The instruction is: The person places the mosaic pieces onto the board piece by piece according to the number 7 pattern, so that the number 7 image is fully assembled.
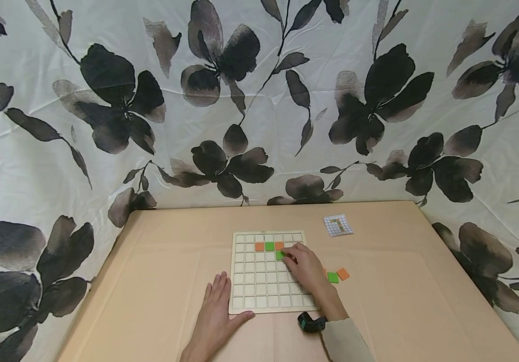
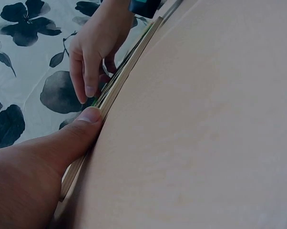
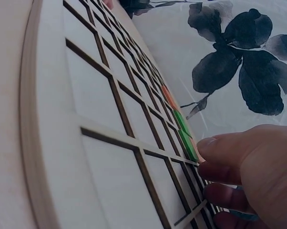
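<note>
A pale grid board (image 1: pixel 254 290) lies on the table. In its upper part sit an orange tile (image 1: pixel 260 247), a green tile (image 1: pixel 269 246) and another orange tile (image 1: pixel 279 246) in a row. Just below the row's right end is a second green tile (image 1: pixel 279 255). My right hand (image 1: pixel 305 266) has its thumb and curled fingers at this lower tile, seemingly pinching its edge; the fingers partly hide the contact. Along the board's left side my left hand (image 1: pixel 216 311) lies with fingers extended. Its thumb (image 2: pixel 86 117) touches the board's near edge.
Loose tiles lie right of the board: a green one (image 1: pixel 333 277), an orange one (image 1: pixel 342 274) and another orange one partly hidden by my right hand. A small pattern card (image 1: pixel 338 225) lies at the back right. Floral fabric (image 1: pixel 300 115) hangs behind the table (image 1: pixel 404 301).
</note>
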### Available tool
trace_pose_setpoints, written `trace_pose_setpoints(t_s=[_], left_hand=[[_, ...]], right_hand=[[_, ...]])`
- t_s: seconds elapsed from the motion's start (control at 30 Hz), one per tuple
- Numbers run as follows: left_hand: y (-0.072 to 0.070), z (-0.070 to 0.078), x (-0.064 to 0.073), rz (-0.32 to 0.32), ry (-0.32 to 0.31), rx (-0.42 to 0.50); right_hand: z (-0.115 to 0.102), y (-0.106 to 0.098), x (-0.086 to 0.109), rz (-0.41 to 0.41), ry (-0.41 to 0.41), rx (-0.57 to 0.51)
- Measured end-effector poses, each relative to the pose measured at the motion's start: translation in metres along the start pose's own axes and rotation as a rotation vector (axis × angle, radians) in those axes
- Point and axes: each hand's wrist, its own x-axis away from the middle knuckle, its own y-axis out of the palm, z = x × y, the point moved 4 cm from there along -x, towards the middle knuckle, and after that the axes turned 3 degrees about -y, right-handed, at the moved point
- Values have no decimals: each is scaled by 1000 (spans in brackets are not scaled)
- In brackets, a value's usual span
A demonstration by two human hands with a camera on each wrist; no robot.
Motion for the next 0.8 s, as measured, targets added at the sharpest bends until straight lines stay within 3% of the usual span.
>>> trace_pose_setpoints(t_s=[0.8], left_hand=[[2,-1,1,8,7,-3]], right_hand=[[8,-21,1,11,74,-18]])
